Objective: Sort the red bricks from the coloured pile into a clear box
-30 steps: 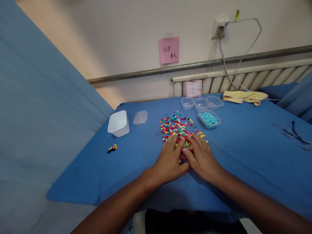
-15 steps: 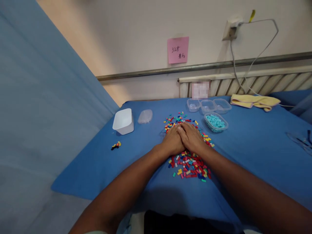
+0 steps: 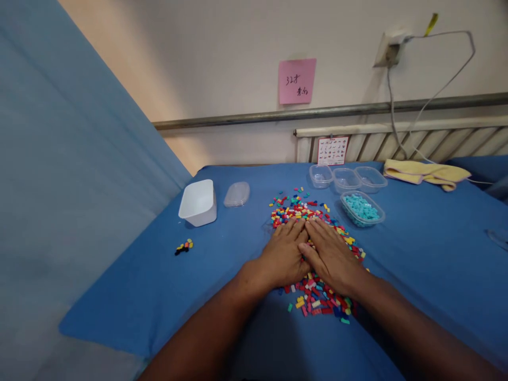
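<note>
A spread-out pile of small coloured toy bricks (image 3: 321, 301) covers the middle of the blue sheet, with red, yellow, white, blue, green and pink pieces. Flat on top of it lies my left hand (image 3: 286, 251), fingers stretched forward. My right hand (image 3: 332, 254) rests beside it on the same pile, also flat, its thumb reaching over toward the left hand. Both palms face down, so the bricks under them are hidden. Just right of the pile, a clear tub (image 3: 362, 209) holds turquoise bricks.
Three clear tubs (image 3: 346, 180) stand by the radiator (image 3: 369, 145), near a yellow cloth (image 3: 426, 173). On the left are a white box (image 3: 198, 203), stacked clear lids (image 3: 237, 194) and a few black, yellow and orange bricks (image 3: 184, 246). A blue curtain (image 3: 79, 159) hangs at far left.
My hands have drawn back toward me over the pile and moved slightly apart, from overlapping to side by side. More bricks show beyond the fingertips. The camera view has shifted a little.
</note>
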The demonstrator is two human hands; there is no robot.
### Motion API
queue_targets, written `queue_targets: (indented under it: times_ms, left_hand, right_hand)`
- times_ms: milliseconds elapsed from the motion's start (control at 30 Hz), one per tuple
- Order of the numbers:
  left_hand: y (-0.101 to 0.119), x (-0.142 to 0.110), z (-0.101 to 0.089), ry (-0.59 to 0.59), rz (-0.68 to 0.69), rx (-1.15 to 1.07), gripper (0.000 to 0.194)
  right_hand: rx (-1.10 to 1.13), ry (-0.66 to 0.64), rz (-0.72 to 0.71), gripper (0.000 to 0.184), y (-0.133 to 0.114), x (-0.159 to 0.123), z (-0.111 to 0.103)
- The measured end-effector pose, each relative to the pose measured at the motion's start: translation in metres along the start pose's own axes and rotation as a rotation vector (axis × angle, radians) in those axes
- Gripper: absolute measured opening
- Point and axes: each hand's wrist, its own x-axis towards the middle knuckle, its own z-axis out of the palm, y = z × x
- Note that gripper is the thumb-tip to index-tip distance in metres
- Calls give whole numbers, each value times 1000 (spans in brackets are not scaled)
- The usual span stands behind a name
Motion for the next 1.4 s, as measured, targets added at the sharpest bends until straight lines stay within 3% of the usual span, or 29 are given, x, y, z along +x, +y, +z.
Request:
queue_targets:
  times_ms: [267, 533, 633, 767, 900, 1167, 1400]
  left_hand:
    - [10, -12, -11, -21, 55, -75, 91]
    - [20, -15, -15, -38, 67, -131, 104]
    - [27, -21, -16, -26, 154, -89, 108]
    - [36, -27, -9, 18, 354, -46, 94]
    - [38, -24, 2, 39, 375, -21, 83]
    - [29, -15, 9, 83, 352, 27, 60]
    - [25, -22, -2, 71, 389, 8, 77]
  right_hand:
    - [63, -45, -27, 70, -2, -10, -17]
    - [248, 1, 8, 68, 0, -14, -23]
    - [390, 42, 85, 67, 2, -12, -31]
    - [623, 163, 244, 63, 10, -4, -43]
    - [778, 201, 354, 64, 16, 3, -44]
    - [538, 263, 302, 64, 19, 6, -53]
    - [354, 228, 209, 64, 34, 6, -46]
